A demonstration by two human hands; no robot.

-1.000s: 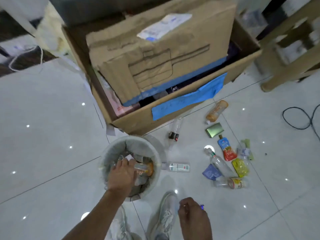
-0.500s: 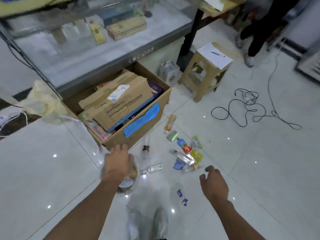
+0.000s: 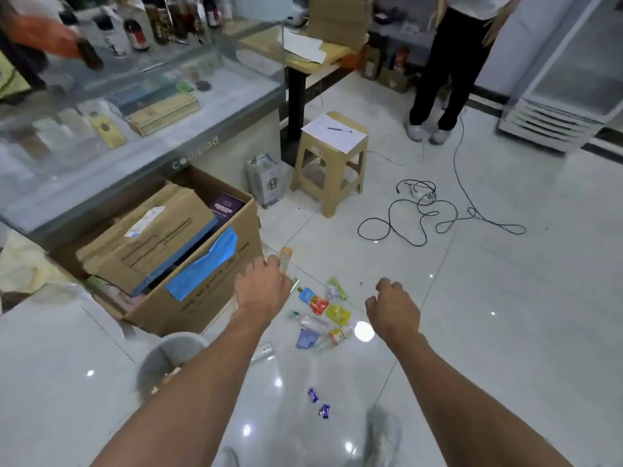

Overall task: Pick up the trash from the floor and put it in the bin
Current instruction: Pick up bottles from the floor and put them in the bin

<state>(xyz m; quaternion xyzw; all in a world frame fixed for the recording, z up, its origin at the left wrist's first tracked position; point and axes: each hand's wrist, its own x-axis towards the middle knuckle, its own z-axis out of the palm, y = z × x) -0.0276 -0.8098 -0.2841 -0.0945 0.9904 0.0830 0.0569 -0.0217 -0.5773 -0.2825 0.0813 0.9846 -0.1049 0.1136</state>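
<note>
A white tiled floor point(image 3: 505, 332) lies open to the right, where only a looped black cable point(image 3: 421, 217) crosses it. On the left it is hemmed in by a glass display counter point(image 3: 135, 106) and a large open brown cardboard box point(image 3: 188, 298). A beige plastic stool point(image 3: 332, 163) stands further back. Both bare arms reach forward, well apart. The left hand point(image 3: 261, 288) is empty, fingers loosely spread, over the near end of an orange plastic bottle point(image 3: 286, 256). The right hand point(image 3: 392, 310) is loosely curled, holding nothing. Between the hands lies a scatter of colourful wrappers, pouches and clear bottles point(image 3: 320, 315). Two small purple sweet wrappers point(image 3: 318, 402) lie nearer. The round grey plastic bin point(image 3: 168, 352) stands under the left forearm, just beside the box.
</note>
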